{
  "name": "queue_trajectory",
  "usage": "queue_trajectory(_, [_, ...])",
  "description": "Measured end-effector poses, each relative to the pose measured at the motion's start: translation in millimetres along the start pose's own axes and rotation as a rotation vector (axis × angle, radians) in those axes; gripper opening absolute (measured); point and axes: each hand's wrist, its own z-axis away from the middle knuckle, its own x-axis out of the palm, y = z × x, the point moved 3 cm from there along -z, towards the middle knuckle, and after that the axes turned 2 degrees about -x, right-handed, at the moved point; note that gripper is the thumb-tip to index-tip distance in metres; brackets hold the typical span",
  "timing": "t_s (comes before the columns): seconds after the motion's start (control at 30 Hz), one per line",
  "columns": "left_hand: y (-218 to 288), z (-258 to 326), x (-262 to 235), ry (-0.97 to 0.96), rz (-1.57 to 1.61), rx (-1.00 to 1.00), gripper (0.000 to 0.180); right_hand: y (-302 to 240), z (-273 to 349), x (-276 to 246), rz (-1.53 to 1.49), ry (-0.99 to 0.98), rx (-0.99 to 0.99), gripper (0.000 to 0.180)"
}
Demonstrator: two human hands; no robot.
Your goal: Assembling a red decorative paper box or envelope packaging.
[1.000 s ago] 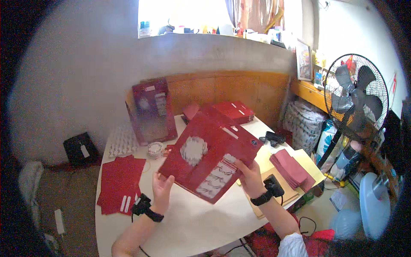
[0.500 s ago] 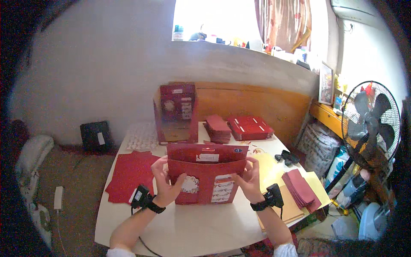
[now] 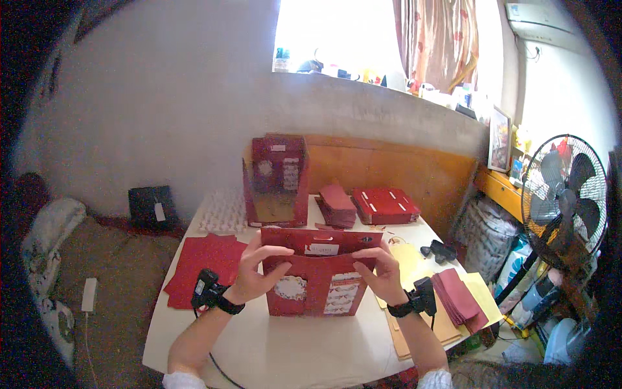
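From where I stand, the red paper bag [image 3: 314, 285] sits upright between the left hand [image 3: 254, 273] and right hand [image 3: 383, 277], nearer neither, in front of the windowed box [image 3: 277, 178]; its wider span runs hand to hand; both thumbs and fingers pinch its front rim.

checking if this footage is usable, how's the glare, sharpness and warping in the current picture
In the head view, the window is blown out to white; in the head view, the ledge under it bows and the corners fall to speckled black; in the head view, the red folder, left hand and right hand show clear outlines, though the folder's small print is too soft to read.
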Motion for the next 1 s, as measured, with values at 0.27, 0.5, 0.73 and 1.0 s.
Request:
queue_trajectory(0.27, [4.7, -9.9, -2.6, -0.01, 0.002, 0.042, 0.027, 7.0, -2.5, 0.3, 0.015, -0.042, 0.112, 0.027])
queue_trajectory(0.5, [11.9, -9.8, 7.3, 0.062, 0.043, -0.065, 0.026, 4.3, -4.5, 1.8, 0.071, -0.024, 0.037, 0.029])
queue_trajectory(0.73, [-3.2, -1.7, 8.9, 0.062, -0.024, 0.018, 0.023, -2.8, -3.3, 4.3, 0.24, 0.01, -0.132, 0.023])
queue_trajectory(1.0, [0.2, -2.3, 5.3, -0.004, -0.074, 0.019, 0.033, -0.3, -0.5, 3.3, 0.154, 0.003, -0.076, 0.025])
